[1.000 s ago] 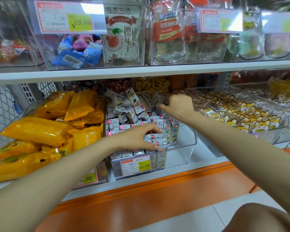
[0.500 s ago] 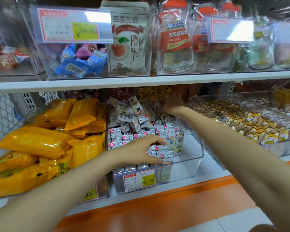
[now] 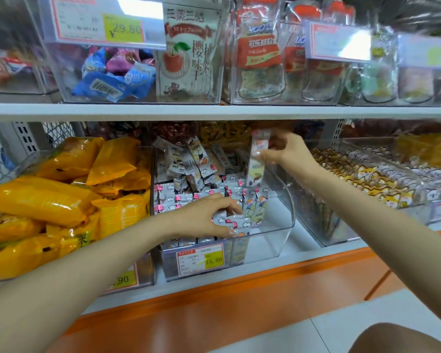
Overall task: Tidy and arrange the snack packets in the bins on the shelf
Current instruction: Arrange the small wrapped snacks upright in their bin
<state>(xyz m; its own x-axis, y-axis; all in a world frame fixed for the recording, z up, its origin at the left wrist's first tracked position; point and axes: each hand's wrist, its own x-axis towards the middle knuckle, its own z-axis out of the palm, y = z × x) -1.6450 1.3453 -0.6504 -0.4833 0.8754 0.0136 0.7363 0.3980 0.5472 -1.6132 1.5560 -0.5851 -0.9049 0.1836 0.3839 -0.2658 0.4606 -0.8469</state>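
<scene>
A clear plastic bin [image 3: 280, 225] on the lower shelf holds several small white snack packets [image 3: 189, 197] with red and cloud prints, stacked at its left and back. My left hand [image 3: 204, 217] lies flat on the front packets, fingers pressing them. My right hand [image 3: 288, 151] is raised above the bin's right side and pinches a long pale snack packet [image 3: 256, 159] that hangs upright. The bin's right front part is bare.
A bin of yellow snack bags [image 3: 61, 194] stands to the left, a bin of cat-print packets [image 3: 372, 179] to the right. The upper shelf [image 3: 214, 112] carries clear bins with candy bags and price tags. An orange ledge [image 3: 239, 301] runs below.
My right hand has come up from the back of the bin, lifting a long packet upright. The left hand stays pressed on the front packets.
</scene>
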